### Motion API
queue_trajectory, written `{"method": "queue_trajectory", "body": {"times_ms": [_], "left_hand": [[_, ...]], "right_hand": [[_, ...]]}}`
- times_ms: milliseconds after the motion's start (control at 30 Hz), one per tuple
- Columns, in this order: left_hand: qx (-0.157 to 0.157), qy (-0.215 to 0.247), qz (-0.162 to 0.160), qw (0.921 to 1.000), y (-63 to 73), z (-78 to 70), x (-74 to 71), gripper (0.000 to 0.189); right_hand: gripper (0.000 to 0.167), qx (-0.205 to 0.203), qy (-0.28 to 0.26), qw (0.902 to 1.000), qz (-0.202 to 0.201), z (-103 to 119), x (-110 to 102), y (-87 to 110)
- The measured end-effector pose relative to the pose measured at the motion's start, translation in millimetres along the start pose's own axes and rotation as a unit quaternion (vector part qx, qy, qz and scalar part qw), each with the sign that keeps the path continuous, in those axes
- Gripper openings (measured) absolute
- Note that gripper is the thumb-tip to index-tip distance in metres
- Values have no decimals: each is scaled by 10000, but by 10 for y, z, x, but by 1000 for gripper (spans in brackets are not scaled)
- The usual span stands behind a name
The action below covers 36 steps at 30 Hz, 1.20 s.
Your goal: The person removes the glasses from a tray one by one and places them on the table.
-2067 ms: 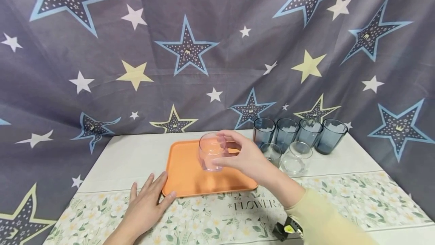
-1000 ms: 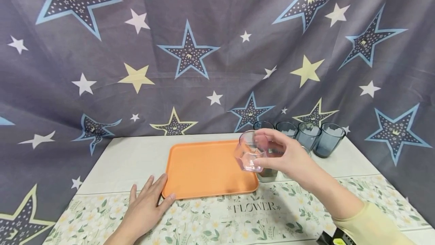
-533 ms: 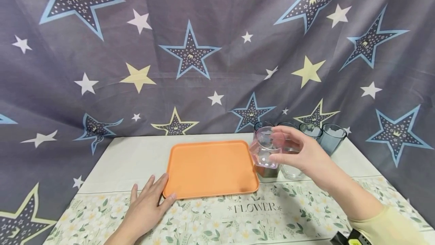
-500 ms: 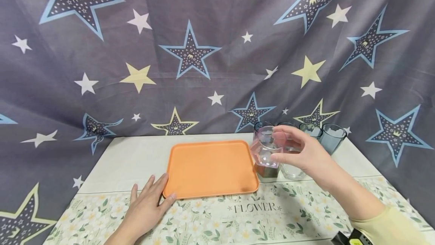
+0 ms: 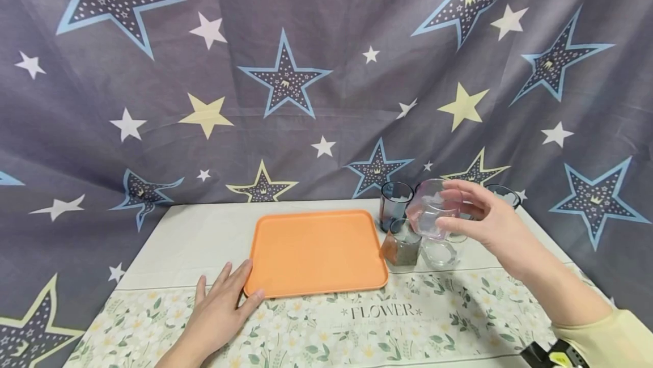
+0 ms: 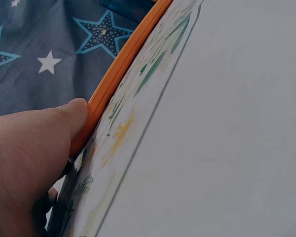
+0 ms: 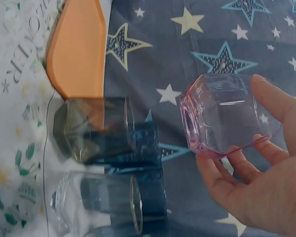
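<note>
A clear pink-tinted glass (image 5: 427, 212) is held up by my right hand (image 5: 490, 223), its thumb and fingers round the sides. In the right wrist view the pink glass (image 7: 219, 116) hangs in the air, apart from the other glasses. Below it stand a grey-brown glass (image 5: 403, 246) and a clear glass (image 5: 440, 254). My left hand (image 5: 216, 308) lies at the near left corner of the orange tray (image 5: 316, 254), fingers straight. The left wrist view shows its thumb (image 6: 79, 111) touching the tray's rim (image 6: 121, 66).
Several blue glasses stand in a row behind; the leftmost blue glass (image 5: 395, 203) shows best, the others partly hidden by my right hand. A flowered tablecloth (image 5: 326, 334) covers the table's front part. A star-patterned curtain (image 5: 153, 147) hangs behind.
My right hand has carried the pink glass rightward from over the tray to above the glasses at right. The left hand has stayed at the tray's corner.
</note>
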<state>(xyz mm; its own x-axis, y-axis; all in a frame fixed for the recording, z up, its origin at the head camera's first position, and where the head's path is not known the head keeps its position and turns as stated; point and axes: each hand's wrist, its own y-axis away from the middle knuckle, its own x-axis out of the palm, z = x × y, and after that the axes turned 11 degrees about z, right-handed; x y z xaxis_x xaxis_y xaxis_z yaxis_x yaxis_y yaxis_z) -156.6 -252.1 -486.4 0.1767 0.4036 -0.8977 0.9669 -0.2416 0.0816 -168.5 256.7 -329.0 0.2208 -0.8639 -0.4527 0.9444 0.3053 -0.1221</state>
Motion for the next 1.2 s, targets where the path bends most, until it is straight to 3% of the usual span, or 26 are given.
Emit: {"method": "queue_trajectory", "body": {"times_ms": [533, 1200], "left_hand": [[105, 25, -82, 9999, -22, 15, 2, 89], [141, -7, -122, 9998, -19, 1, -18, 87]], "right_hand": [[72, 463, 313, 9974, -456, -343, -343, 48], [61, 610, -99, 9947, -828, -716, -741, 272]]}}
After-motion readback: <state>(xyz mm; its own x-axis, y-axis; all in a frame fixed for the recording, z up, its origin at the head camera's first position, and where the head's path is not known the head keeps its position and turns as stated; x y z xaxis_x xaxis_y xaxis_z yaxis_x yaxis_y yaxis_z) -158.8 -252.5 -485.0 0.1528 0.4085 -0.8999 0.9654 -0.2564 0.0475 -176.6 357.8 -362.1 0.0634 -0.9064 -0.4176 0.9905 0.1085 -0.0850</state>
